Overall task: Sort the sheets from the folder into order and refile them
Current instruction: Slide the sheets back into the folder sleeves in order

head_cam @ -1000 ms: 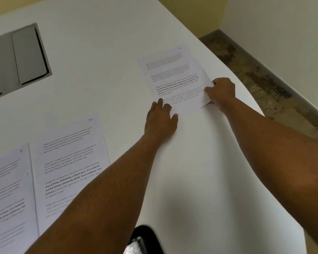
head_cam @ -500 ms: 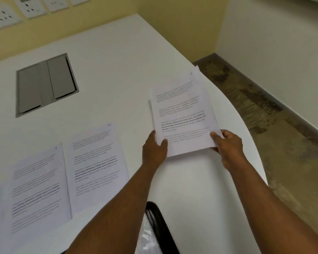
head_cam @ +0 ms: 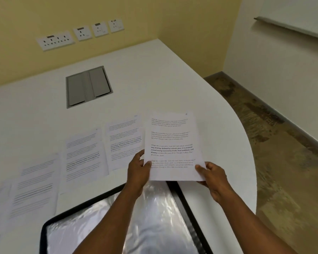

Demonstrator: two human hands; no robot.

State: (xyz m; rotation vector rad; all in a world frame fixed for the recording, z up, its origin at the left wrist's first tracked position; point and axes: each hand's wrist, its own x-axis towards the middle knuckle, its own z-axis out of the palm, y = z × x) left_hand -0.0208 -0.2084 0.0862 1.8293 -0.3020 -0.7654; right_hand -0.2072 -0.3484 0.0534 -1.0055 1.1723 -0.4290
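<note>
The numbered sheet (head_cam: 173, 147) has been lifted off the bench (head_cam: 154, 74) and is pinched by left hand (head_cam: 138, 173) and right hand (head_cam: 214, 177) above the open folder (head_cam: 103, 233), seemingly for refiling.

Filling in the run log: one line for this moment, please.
both hands hold sheet | above open folder | other sheets on table
</note>
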